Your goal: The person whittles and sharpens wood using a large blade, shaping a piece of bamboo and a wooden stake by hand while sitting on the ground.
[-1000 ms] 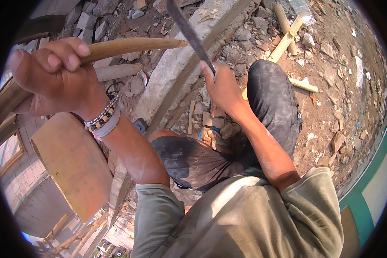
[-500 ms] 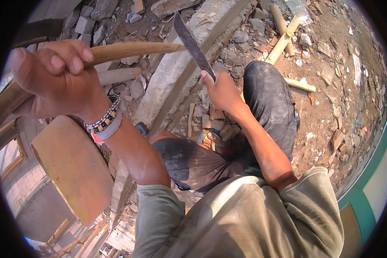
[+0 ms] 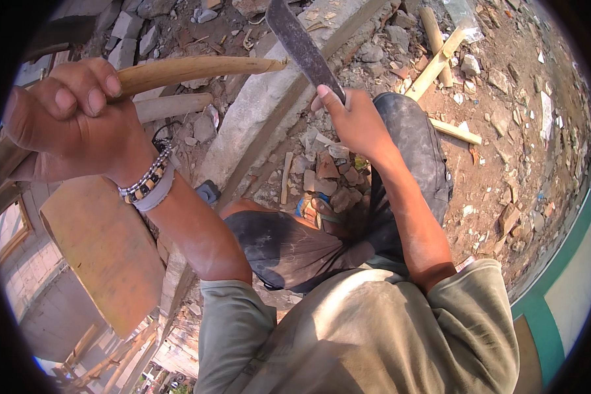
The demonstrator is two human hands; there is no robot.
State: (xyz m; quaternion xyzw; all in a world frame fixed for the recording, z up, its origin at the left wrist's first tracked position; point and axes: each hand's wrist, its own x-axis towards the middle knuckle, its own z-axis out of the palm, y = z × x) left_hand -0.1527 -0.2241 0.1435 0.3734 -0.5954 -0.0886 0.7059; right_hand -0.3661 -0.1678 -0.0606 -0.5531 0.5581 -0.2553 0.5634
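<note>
Running almost level across the upper left of the view, the wooden stick has its long axis from left to right, and its rough, splintered tip points right, toward the blade. The left hand is closed tight around the left part of the stick, fingers wrapped over the top, with a beaded bracelet on the wrist. The right hand is closed around the handle of a machete, thumb up along it. The dark blade points up and to the left, and its flat passes just beside the stick tip; whether they touch cannot be told. Below the hands lie a long concrete beam, broken rubble and the person's knee in dark shorts. A round wooden block is at lower left.
</note>
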